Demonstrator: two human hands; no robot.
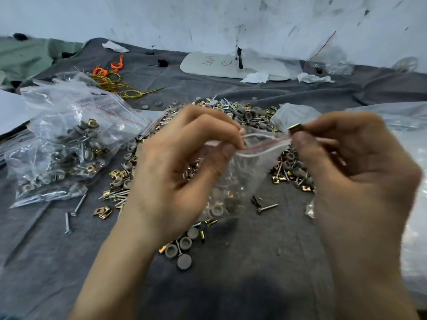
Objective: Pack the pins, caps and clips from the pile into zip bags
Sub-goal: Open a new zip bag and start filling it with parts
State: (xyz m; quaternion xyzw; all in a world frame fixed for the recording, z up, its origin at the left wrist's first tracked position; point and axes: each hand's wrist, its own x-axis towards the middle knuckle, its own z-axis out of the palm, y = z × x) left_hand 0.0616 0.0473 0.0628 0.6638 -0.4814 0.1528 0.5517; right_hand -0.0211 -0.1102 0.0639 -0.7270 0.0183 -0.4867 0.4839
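Now | left-hand grip [175, 162] pinches zip bag [242, 174] rim; right-hand grip [353, 162] pinches rim, clip [295, 128]

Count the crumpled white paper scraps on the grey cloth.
3: one scrap far left by the wall, one at the white board's front edge, one just right of it. More may hide under bags.
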